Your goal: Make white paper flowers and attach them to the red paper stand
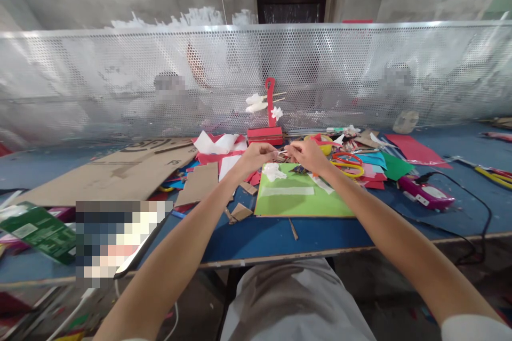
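Note:
My left hand [258,155] and my right hand [306,154] meet above the blue table [280,240], both pinching a small white paper piece [282,154] between their fingertips. Just below them lies a crumpled white paper scrap [273,171] on a green paper sheet [304,200], which also carries a white strip [287,191]. Behind my hands stands a red cardboard stand [267,128] with white paper flowers [256,103] on sticks.
Cardboard sheets [116,170] lie at the left, coloured papers [380,165] and red and yellow scissors [349,165] at the right. A purple glue gun [426,194] with a black cable sits at the right. A perforated metal screen [120,80] closes the back.

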A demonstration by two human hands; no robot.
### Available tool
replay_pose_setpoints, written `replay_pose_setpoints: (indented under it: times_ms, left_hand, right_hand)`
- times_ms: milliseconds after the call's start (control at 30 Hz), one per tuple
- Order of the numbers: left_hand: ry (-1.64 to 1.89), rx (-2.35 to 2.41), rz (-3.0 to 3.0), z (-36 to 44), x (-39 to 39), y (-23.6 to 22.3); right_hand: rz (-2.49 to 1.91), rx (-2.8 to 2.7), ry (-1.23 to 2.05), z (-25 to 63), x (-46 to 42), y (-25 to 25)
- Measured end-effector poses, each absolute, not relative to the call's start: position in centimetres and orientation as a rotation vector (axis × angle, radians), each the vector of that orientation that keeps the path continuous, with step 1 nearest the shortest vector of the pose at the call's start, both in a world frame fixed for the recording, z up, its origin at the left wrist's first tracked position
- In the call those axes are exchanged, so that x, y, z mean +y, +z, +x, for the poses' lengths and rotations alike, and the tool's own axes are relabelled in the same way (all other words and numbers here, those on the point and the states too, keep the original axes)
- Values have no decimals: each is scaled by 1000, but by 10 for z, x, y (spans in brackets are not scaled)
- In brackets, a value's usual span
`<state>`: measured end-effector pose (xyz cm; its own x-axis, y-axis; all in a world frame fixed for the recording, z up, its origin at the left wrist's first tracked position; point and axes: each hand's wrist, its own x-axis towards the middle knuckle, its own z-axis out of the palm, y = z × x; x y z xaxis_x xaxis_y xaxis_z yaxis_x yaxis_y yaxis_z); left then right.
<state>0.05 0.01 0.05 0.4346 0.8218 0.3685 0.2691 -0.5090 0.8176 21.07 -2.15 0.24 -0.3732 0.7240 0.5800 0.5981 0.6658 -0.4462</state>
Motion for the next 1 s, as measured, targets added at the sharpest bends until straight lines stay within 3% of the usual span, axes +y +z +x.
replay_pose_setpoints:
  times_ms: [167, 400, 800, 1000]
  left_hand:
    - [1003, 892, 2069, -1, 0, -1]
    - [1008, 952, 2007, -3, 5, -3]
    - [1052, 924, 2136, 6, -7, 2]
    - [1012, 891, 2183, 7, -10, 2]
  right_hand:
    - [-1117, -2077, 212, 209, -25, 4]
    - [-929, -2037, 352, 212, -21, 4]
    - [-1076, -2117, -25, 214, -18, 4]
    - [-1102, -2145, 95, 217, -16, 3]
